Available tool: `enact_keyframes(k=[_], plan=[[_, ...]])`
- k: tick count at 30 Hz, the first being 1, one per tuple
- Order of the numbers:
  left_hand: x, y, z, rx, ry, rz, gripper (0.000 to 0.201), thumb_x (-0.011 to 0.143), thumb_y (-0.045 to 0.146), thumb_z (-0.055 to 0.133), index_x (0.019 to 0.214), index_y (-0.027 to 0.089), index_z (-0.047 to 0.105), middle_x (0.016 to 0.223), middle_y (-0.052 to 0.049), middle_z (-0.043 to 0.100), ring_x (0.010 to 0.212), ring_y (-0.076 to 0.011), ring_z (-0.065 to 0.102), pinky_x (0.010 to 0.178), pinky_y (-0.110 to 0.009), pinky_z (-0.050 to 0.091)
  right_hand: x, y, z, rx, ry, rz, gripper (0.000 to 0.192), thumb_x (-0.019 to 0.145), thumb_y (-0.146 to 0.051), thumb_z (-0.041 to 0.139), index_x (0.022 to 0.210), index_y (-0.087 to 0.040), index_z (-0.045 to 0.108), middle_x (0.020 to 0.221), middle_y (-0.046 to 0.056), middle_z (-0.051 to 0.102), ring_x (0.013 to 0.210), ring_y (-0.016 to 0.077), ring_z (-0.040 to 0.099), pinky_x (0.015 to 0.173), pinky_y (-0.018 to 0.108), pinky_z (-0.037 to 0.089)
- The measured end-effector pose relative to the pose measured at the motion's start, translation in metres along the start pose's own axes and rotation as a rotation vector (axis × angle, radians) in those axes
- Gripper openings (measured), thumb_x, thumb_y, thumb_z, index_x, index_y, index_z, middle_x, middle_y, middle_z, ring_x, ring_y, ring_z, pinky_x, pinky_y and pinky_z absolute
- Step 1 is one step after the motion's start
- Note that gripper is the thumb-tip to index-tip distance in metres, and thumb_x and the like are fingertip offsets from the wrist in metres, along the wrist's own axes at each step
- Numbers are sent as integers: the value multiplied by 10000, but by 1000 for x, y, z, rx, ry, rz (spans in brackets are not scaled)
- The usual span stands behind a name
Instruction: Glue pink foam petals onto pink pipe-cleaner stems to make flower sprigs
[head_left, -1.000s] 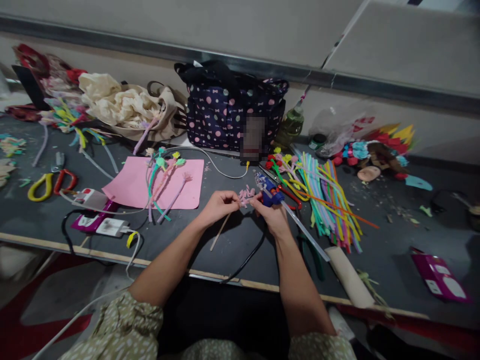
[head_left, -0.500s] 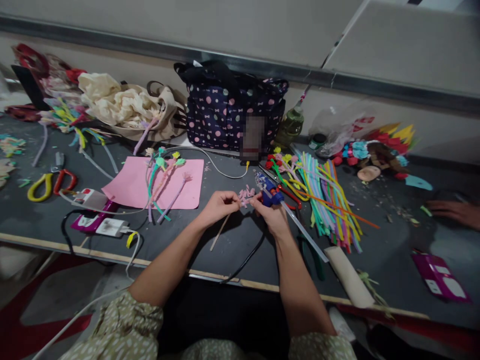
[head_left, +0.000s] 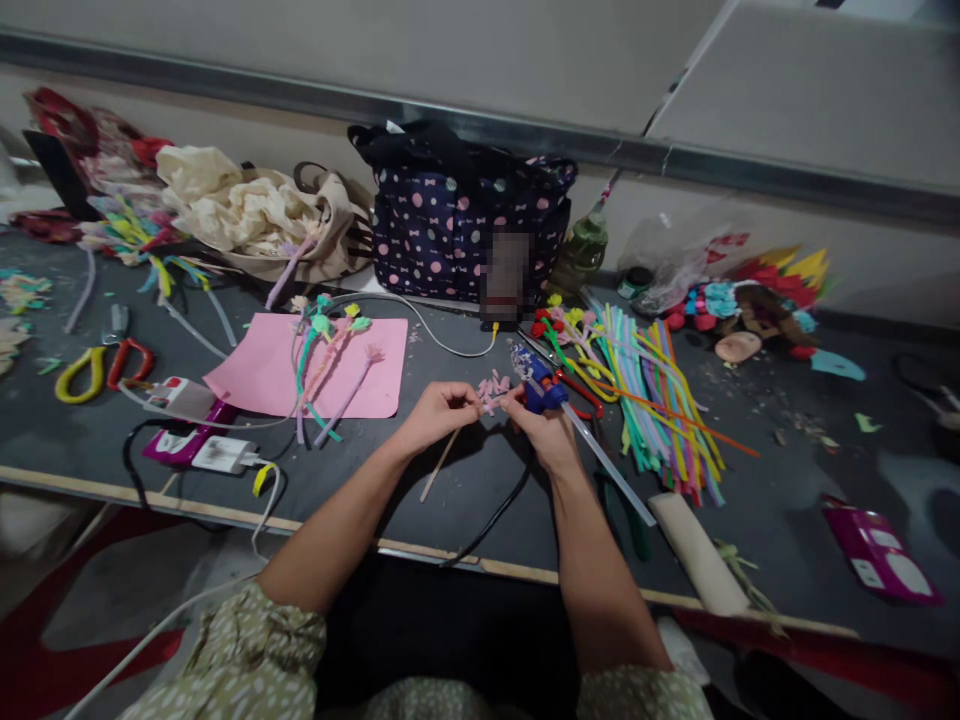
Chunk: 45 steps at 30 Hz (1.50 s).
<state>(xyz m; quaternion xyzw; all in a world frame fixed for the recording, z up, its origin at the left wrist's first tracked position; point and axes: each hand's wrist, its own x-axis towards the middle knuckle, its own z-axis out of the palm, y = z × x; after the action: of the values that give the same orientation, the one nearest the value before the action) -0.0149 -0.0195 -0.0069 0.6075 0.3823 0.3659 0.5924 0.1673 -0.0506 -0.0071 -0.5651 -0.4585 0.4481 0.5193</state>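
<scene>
Small, strip-like pink pieces (head_left: 493, 386) show between 2 inward-turned hands. The left hand (head_left: 448, 408) pinches a thin, straight stick (head_left: 439, 467); the right hand (head_left: 541, 428) has narrow-set fingertips, but what they hold I cannot tell.

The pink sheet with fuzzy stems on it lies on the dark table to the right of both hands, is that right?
Not quite. The head view shows the pink sheet to the left of the left hand and right hand. The rest stands.
</scene>
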Motion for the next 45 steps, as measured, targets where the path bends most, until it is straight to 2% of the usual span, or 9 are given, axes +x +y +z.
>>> enact_keyframes(k=[14, 18, 23, 27, 37, 45], plan=[[-1, 2, 0, -8, 6, -7, 170, 701, 296, 667, 678, 130, 638, 580, 20, 542, 531, -79, 432, 533, -209, 324, -2, -5, 2, -4, 5, -27, 274, 679, -409, 767, 749, -189, 620, 630, -31, 554, 516, 97, 455, 501, 240, 391], [0, 5, -2, -65, 47, -78, 222, 714, 356, 696, 724, 138, 658, 557, 27, 536, 456, -63, 394, 463, -200, 286, 1, 1, 1, 97, 72, -29, 316, 665, -440, 781, 800, -202, 624, 708, -16, 613, 500, 93, 476, 466, 241, 418], [1, 7, -6, -234, 82, -81, 307, 711, 423, 754, 775, 136, 666, 588, 15, 567, 447, -56, 425, 441, -190, 299, 4, -3, 3, 260, 190, -45, 349, 643, -433, 794, 801, -216, 572, 721, -30, 620, 473, 76, 472, 427, 230, 413], [0, 7, -9, -354, 65, -98, 340, 709, 439, 771, 792, 134, 647, 635, 0, 601, 469, -64, 493, 440, -183, 344, 3, -7, 5, 319, 184, -37, 364, 622, -407, 811, 806, -217, 561, 700, -38, 610, 447, 63, 454, 408, 222, 397], [3, 2, -9, -428, 42, -95, 346, 746, 447, 748, 810, 126, 635, 605, 4, 595, 431, -66, 503, 416, -178, 384, 3, -2, 7, 356, 165, 27, 394, 586, -397, 829, 814, -208, 570, 727, -29, 620, 455, 62, 460, 415, 220, 401], [7, -1, -14, -546, 131, -150, 413, 630, 418, 840, 832, 124, 631, 572, 12, 611, 415, -80, 530, 435, -193, 454, 6, 1, 5, 336, 189, 26, 426, 584, -414, 819, 839, -205, 550, 732, -29, 603, 459, 60, 458, 412, 210, 400]])
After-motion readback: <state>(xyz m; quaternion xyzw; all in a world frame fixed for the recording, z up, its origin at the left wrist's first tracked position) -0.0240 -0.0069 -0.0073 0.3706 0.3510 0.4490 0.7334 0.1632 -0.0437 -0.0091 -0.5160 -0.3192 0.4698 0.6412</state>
